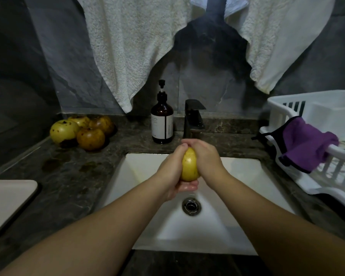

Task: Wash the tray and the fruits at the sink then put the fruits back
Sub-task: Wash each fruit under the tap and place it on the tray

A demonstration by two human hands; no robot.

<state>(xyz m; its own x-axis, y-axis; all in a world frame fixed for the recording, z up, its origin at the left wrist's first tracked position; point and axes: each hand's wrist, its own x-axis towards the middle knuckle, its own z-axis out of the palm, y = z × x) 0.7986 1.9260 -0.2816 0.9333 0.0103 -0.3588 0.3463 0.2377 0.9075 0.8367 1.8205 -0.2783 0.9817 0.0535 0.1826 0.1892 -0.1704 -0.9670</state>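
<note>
Both hands, left hand (172, 172) and right hand (206, 158), clasped one fruit (189, 165) over the sink (237, 196), apparently washing it; next probably calls for the unwashed fruits (82, 130) far left.

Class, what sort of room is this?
Probably a bathroom or washroom: a white rectangular sink set in dark marble, a brown pump soap bottle beside the black tap, and white towels hanging above.
</note>
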